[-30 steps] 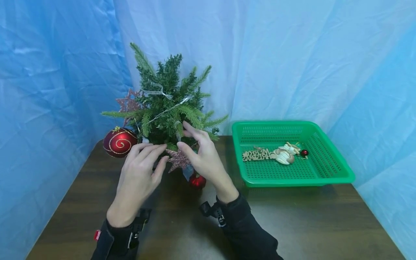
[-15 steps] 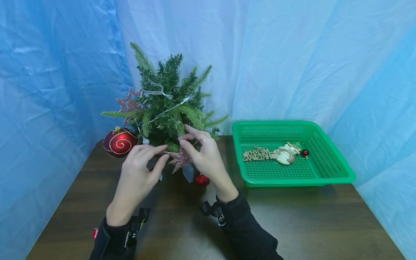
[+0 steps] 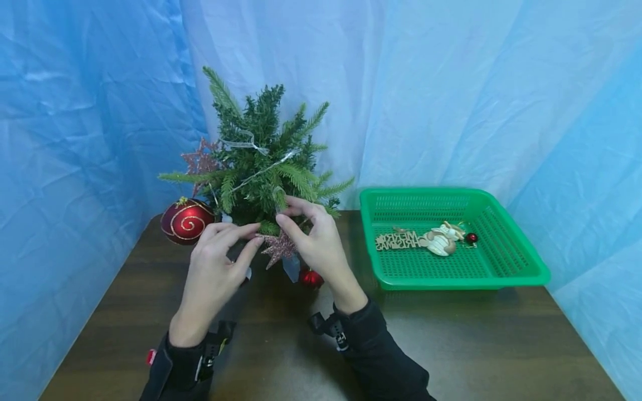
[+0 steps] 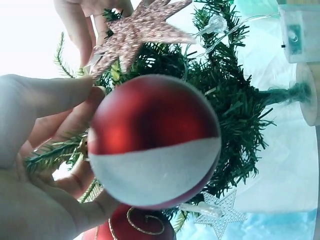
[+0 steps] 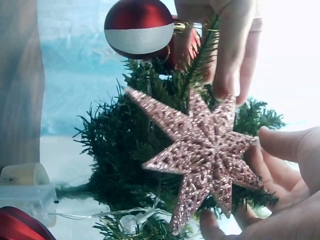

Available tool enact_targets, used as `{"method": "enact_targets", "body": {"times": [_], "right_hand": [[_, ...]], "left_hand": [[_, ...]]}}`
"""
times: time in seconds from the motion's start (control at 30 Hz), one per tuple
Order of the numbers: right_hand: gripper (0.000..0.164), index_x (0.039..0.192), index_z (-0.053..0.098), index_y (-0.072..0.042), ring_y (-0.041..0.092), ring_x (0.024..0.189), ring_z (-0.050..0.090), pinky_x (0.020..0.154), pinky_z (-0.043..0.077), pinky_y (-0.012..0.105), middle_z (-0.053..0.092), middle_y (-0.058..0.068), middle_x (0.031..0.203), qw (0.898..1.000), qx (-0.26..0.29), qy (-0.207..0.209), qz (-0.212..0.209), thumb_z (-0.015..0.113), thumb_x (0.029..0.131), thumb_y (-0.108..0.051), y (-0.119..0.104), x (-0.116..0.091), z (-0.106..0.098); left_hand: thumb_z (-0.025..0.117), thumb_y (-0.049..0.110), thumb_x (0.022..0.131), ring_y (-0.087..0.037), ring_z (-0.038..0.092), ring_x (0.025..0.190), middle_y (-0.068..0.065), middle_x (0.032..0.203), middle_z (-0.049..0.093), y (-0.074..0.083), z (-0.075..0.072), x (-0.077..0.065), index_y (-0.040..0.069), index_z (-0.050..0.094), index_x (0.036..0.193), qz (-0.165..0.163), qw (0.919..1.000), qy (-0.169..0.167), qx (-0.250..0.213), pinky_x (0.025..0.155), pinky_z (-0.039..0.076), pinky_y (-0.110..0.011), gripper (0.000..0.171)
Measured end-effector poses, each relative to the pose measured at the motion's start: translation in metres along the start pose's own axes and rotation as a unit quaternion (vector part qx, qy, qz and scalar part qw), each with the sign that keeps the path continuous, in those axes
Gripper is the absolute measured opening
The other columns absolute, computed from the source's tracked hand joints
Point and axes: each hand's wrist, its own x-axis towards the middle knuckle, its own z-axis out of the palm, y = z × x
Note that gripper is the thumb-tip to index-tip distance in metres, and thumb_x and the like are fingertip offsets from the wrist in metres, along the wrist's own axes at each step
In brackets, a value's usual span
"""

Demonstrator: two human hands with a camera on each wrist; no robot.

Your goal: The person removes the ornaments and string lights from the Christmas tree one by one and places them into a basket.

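A pink glitter star [image 3: 279, 249] hangs at the front of a small Christmas tree [image 3: 256, 122], its many points showing in the right wrist view. My left hand [image 3: 210, 273] pinches one point of the star between thumb and index finger. With thumb and fingertips together, my right hand [image 3: 321, 239] holds the star at its top point, where a clear ribbon loop meets the branch. A red and white ball [image 4: 155, 110] hangs just under my left hand, mostly hidden from the head view. A large red ball [image 3: 186, 221] with a gold swirl hangs at the left.
Right of the tree stands a green basket [image 3: 461, 283] with a wooden lettering ornament [image 3: 398, 240], an angel-like figure [image 3: 441, 239] and a small red ball [image 3: 471, 238]. A clear battery box [image 3: 291, 268] and another red ball [image 3: 311, 278] sit low at the tree. Blue curtains hang behind.
My right thumb has closed in toward the index finger, and the star has shifted slightly right. The left fingers have settled on the star's point. The last half second shows hardly any movement.
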Motion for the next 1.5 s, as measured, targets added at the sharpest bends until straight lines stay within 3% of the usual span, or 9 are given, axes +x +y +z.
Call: {"method": "enact_targets", "body": {"times": [0.17, 0.37, 0.53, 0.83, 1.13, 1.3, 1.5], "right_hand": [[0.039, 0.135, 0.064, -0.008, 0.017, 0.115, 0.054, 0.077, 0.043, 0.036, 0.071, 0.003, 0.113, 1.000, 0.015, 0.014, -0.008, 0.068, 0.100, -0.024, 0.0016, -0.0018, 0.0010], [0.030, 0.122, 0.072, -0.007, 0.016, 0.115, 0.056, 0.095, 0.046, 0.040, 0.071, 0.002, 0.113, 0.999, 0.022, 0.030, -0.020, 0.071, 0.098, -0.024, 0.0034, -0.0012, 0.0019], [0.024, 0.114, 0.075, -0.007, 0.016, 0.115, 0.058, 0.101, 0.045, 0.041, 0.072, 0.003, 0.114, 0.998, 0.047, 0.041, -0.017, 0.072, 0.097, -0.023, 0.0052, 0.0007, 0.0020], [0.020, 0.113, 0.073, -0.005, 0.016, 0.093, 0.065, 0.078, 0.053, 0.034, 0.072, 0.004, 0.106, 0.994, 0.104, 0.038, -0.011, 0.067, 0.100, -0.020, 0.0056, 0.0009, 0.0017], [0.019, 0.112, 0.072, -0.004, 0.020, 0.082, 0.062, 0.065, 0.048, 0.028, 0.071, 0.006, 0.104, 0.991, 0.124, 0.041, -0.011, 0.066, 0.100, -0.019, 0.0033, 0.0004, 0.0022], [0.019, 0.111, 0.071, -0.002, 0.021, 0.088, 0.063, 0.070, 0.050, 0.031, 0.070, 0.007, 0.106, 0.989, 0.141, 0.042, -0.017, 0.066, 0.101, -0.017, 0.0038, 0.0007, 0.0024], [0.018, 0.112, 0.071, -0.003, 0.019, 0.103, 0.062, 0.088, 0.051, 0.047, 0.068, 0.005, 0.109, 0.989, 0.137, 0.049, -0.027, 0.064, 0.102, -0.017, 0.0034, 0.0005, 0.0019]], "left_hand": [[0.081, 0.006, 0.087, -0.024, 0.057, 0.099, -0.008, 0.090, 0.073, 0.0018, 0.0018, -0.0009, 0.005, 0.078, 0.112, 0.011, 0.9998, 0.012, -0.009, 0.082, 0.045, -0.038, 0.026], [0.080, 0.005, 0.087, -0.023, 0.058, 0.098, -0.006, 0.089, 0.073, 0.0036, 0.0037, -0.0008, 0.006, 0.079, 0.109, 0.014, 0.9992, 0.029, -0.024, 0.080, 0.044, -0.035, 0.022], [0.080, 0.005, 0.087, -0.023, 0.060, 0.099, -0.006, 0.093, 0.074, 0.0040, 0.0047, -0.0002, 0.005, 0.079, 0.106, 0.006, 0.9992, 0.028, -0.029, 0.079, 0.046, -0.032, 0.019], [0.077, 0.004, 0.090, -0.022, 0.067, 0.099, -0.004, 0.100, 0.075, 0.0040, 0.0049, 0.0002, 0.005, 0.077, 0.105, -0.012, 0.9976, 0.029, -0.061, 0.090, 0.048, -0.042, 0.015], [0.075, 0.004, 0.092, -0.021, 0.069, 0.097, -0.005, 0.101, 0.076, 0.0040, 0.0056, 0.0008, 0.005, 0.077, 0.107, -0.022, 0.9965, 0.054, -0.061, 0.090, 0.049, -0.028, 0.015], [0.076, 0.006, 0.091, -0.021, 0.069, 0.097, -0.006, 0.101, 0.076, 0.0054, 0.0048, 0.0004, 0.004, 0.077, 0.109, -0.029, 0.9955, 0.066, -0.062, 0.093, 0.048, -0.027, 0.018], [0.076, 0.009, 0.092, -0.019, 0.068, 0.097, -0.006, 0.102, 0.076, 0.0068, 0.0029, 0.0002, 0.004, 0.076, 0.112, -0.031, 0.9945, 0.074, -0.067, 0.092, 0.048, -0.022, 0.020]]}}
